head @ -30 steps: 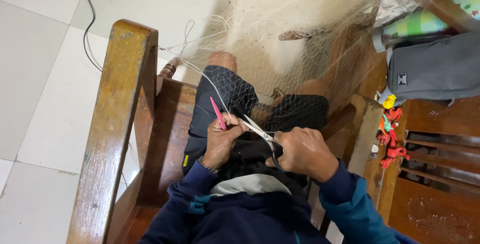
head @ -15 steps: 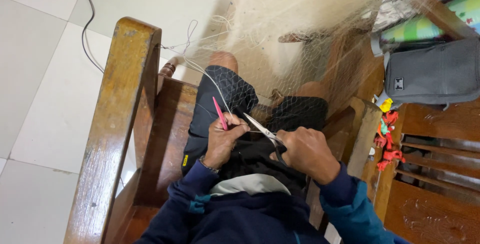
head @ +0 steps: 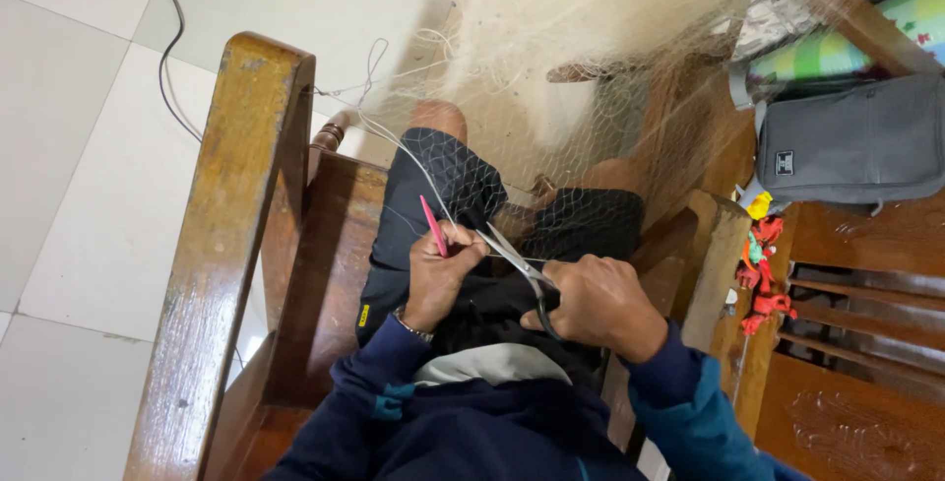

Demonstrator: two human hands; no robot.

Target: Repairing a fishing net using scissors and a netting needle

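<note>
I sit in a wooden chair with a pale fishing net (head: 591,67) draped over my knees and black shorts. My left hand (head: 440,274) is closed on a thin pink netting needle (head: 431,226) and pinches white cord from the net. My right hand (head: 596,304) grips metal scissors (head: 514,255); their blades point up-left toward the left hand and the cord it holds. The two hands are close together over my lap.
A thick wooden armrest (head: 231,235) runs along my left. To the right stand another wooden chair (head: 856,343), a grey bag (head: 851,141) and a small red and yellow toy (head: 760,264). White floor tiles and a black cable (head: 167,58) lie at left.
The right hand has brought the scissors up to the cord at the left hand, blades pointing up-left. The left hand stays in place with the pink needle.
</note>
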